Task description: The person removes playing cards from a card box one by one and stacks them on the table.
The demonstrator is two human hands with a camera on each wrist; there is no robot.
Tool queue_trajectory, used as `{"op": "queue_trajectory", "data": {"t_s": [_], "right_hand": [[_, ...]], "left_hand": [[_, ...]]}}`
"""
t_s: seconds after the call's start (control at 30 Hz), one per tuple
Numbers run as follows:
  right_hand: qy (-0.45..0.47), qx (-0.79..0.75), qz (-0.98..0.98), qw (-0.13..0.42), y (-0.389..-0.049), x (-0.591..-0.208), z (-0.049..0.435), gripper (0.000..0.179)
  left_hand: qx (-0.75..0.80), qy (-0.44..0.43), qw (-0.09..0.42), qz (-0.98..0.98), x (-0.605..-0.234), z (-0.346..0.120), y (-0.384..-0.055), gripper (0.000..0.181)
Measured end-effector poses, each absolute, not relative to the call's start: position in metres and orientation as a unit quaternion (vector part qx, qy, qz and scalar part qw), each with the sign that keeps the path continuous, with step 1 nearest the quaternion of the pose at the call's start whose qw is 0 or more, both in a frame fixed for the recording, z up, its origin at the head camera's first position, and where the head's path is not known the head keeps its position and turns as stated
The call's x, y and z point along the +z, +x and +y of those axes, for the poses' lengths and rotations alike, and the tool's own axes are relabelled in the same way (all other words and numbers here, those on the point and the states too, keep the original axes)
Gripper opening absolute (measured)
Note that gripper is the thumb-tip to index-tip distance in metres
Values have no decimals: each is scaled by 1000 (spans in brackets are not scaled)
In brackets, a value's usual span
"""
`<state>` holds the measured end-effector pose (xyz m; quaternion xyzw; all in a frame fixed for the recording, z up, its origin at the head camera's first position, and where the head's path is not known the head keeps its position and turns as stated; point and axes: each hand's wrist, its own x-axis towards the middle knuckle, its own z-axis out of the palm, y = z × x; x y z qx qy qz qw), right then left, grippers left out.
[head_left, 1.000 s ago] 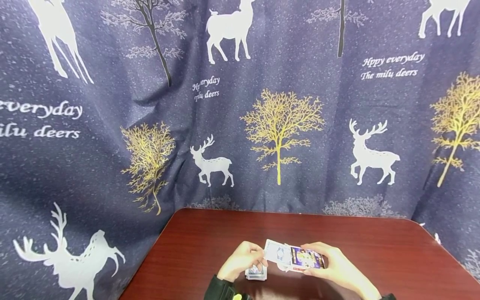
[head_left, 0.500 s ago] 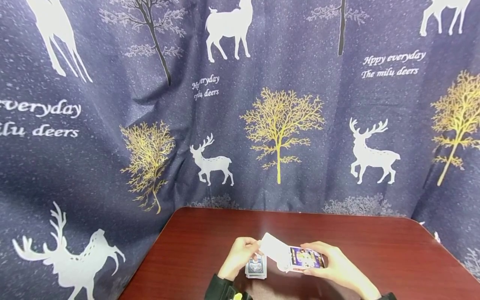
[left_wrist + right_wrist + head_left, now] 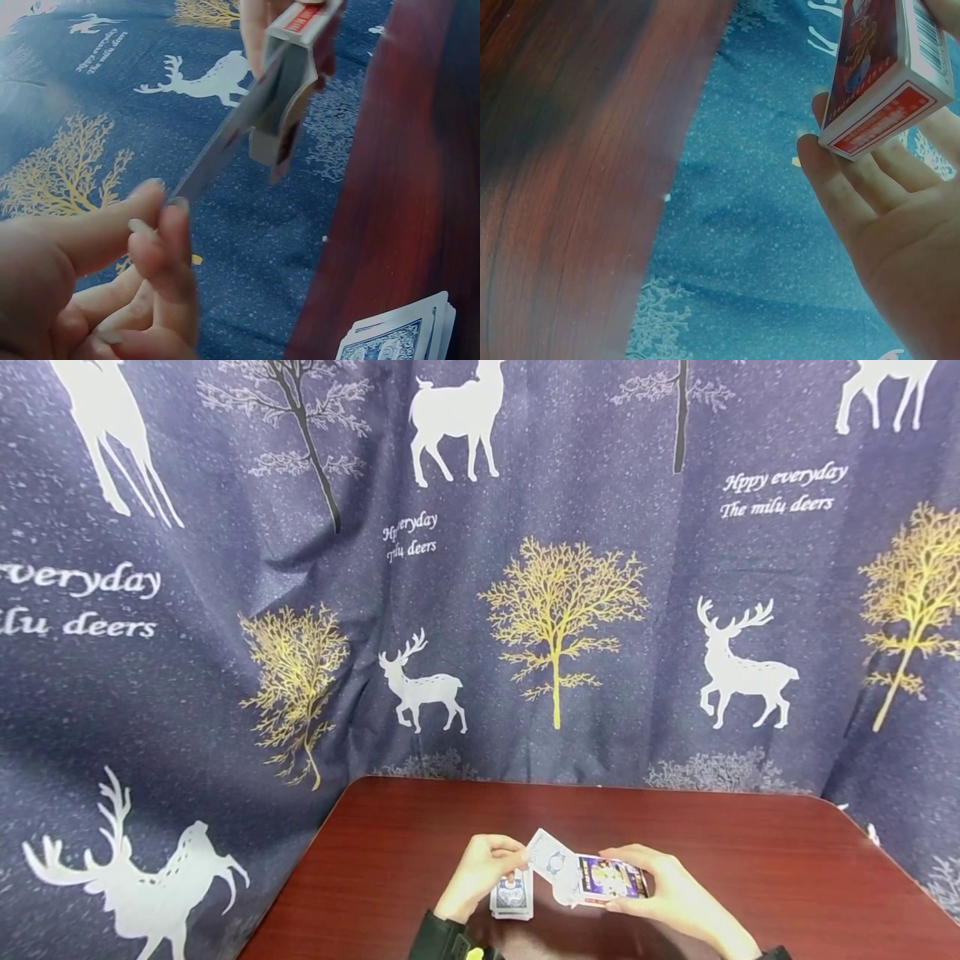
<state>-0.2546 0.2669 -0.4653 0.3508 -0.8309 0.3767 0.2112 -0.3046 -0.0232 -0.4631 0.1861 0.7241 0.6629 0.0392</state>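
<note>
Our L grip (image 3: 478,874) pinches the card(s) (image 3: 553,858), R grip (image 3: 671,887) holds the box (image 3: 611,878). We'd guess card(s) light, bendy, slick: take edges; box prob. crushable, so hold sides lightly.

Head view is showing bright, even light, cloth (image 3: 465,585) is stretching at left edge; wrist views are running dimmer, bluish; card (image 3: 225,139) is blurring in left, shadowy patch (image 3: 562,82) is dulling worktop (image 3: 577,217) in right
</note>
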Motion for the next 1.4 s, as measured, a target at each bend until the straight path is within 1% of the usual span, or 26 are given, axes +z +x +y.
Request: {"op": "queue_trajectory", "data": {"t_s": [0.17,0.4,0.57,0.73,0.97,1.13,1.3,1.4], "right_hand": [[350,378,-833,202,-255,-465,267,49],[344,393,-829,197,-254,-466,266,50],[348,394,-826,204,-255,-468,265,52],[347,389,-828,208,-257,-470,266,53],[347,388,-829,204,-257,-469,266,52],[347,405,-824,191,-256,-469,267,52],[347,400,-825,198,-257,-471,268,52],[345,397,-827,197,-258,-472,268,52]], "left_hand": [[654,195,52,729,-462,-30,-308,22],[671,147,46,726,-453,-44,-307,28],[674,112,28,730,-455,-52,-313,32],[670,84,18,738,-468,-58,-323,33],[663,57,29,745,-483,-55,-330,28],[658,36,39,751,-496,-49,-337,25],[668,24,47,742,-507,-44,-343,23],[671,20,42,740,-514,-44,-347,21]]}}
